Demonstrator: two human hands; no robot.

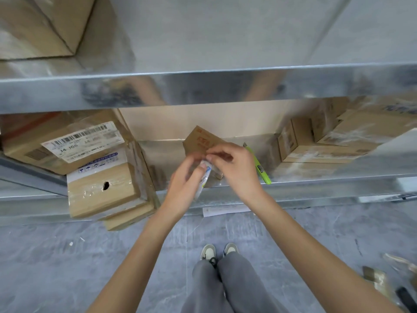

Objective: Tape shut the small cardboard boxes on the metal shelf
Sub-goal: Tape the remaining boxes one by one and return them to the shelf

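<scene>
A small brown cardboard box (pixel 199 141) with red print stands tilted on the metal shelf (pixel 316 179), right behind my hands. My left hand (pixel 184 188) grips a clear tape roll (pixel 204 177) with blue lettering at the shelf's front edge. My right hand (pixel 234 168) pinches the tape's end at the top of the roll, close to the box's lower edge. The lower part of the box is hidden by my fingers.
A neon-green utility knife (pixel 259 166) lies on the shelf just right of my right hand. Taped, labelled boxes (pixel 99 188) are stacked at the left, more boxes (pixel 316 141) at the right. An upper shelf (pixel 203 89) overhangs. Scraps lie on the grey floor (pixel 372 274).
</scene>
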